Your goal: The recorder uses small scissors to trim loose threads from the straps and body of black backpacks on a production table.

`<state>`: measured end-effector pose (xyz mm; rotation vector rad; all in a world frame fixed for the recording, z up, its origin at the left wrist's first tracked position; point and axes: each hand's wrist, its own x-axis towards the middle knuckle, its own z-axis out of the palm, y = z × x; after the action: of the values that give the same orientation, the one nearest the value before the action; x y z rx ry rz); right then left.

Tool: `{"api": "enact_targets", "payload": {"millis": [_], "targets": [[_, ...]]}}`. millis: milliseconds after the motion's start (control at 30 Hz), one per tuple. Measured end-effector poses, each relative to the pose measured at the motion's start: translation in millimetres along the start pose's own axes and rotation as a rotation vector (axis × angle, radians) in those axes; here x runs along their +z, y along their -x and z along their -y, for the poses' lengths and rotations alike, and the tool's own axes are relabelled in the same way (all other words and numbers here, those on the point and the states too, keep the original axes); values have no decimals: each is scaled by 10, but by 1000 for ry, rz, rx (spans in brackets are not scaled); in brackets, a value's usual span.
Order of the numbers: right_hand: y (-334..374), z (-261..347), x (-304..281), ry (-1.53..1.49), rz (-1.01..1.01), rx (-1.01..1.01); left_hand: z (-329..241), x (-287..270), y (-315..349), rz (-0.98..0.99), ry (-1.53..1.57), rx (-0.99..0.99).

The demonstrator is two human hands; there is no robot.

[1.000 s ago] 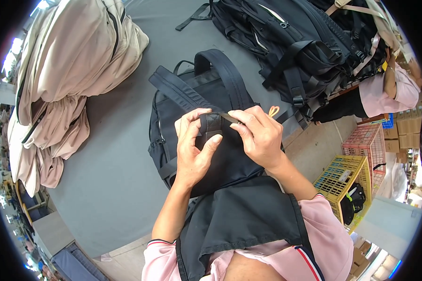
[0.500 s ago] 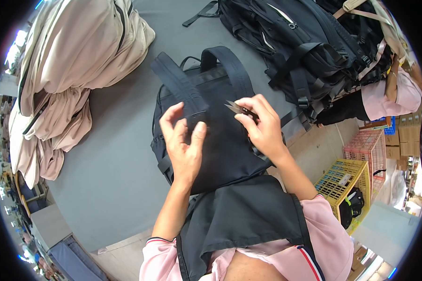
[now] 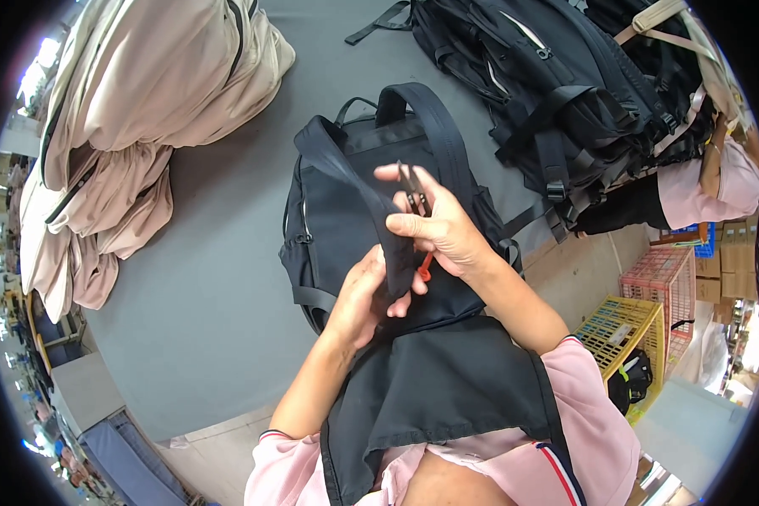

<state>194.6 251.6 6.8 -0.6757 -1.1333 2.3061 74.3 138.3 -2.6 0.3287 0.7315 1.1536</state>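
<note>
A black backpack (image 3: 346, 202) lies on the grey table in front of me, its shoulder straps facing up. My left hand (image 3: 358, 295) is closed around the lower end of the left shoulder strap (image 3: 358, 181), which is lifted and bent toward me. Beside that strap, my right hand (image 3: 447, 232) grips a pair of dark thread snips (image 3: 414, 192) with the blades pointing away from me. Under this hand shows a small red loop (image 3: 426, 268); whether it belongs to the snips I cannot tell. The thumb of my right hand is at the strap's edge.
Beige fabric bags (image 3: 160, 84) are heaped at the left of the grey table (image 3: 211, 312). More black backpacks (image 3: 557, 110) are piled at the far right. Beyond them is another person's pink sleeve (image 3: 708, 194). Yellow (image 3: 624, 325) and pink crates (image 3: 662, 282) stand at the right.
My left hand has closed on the strap and pulled it toward me. My right hand has moved left to the strap, turning the snips' blades away from me. The red loop has come into view.
</note>
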Motion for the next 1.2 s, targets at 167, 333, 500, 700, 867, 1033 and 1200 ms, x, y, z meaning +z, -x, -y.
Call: {"api": "enact_targets", "payload": {"millis": [167,333,500,700,867,1033,1200], "targets": [[-57,72,150,259,-198,-255,18,86,29,-237,-1067,669],[-86,-33,54,211,-83,-147,-141,232,-77,-377,-1629,1226],[41,-127,-38,239,-160,-167,-164,142,-116,-307,-1539,1079],[365,23,-47,779,-391,-419,-164,47,-83,-215,-662,620],[425,212,-133,1131,-206,-614,-178,70,-40,-173,-539,539],[382,357,-146,1294,-103,-745,-160,103,-51,-179,-513,511],[388,346,-178,1476,-149,-867,-163,129,-55,-214,-387,454]]}}
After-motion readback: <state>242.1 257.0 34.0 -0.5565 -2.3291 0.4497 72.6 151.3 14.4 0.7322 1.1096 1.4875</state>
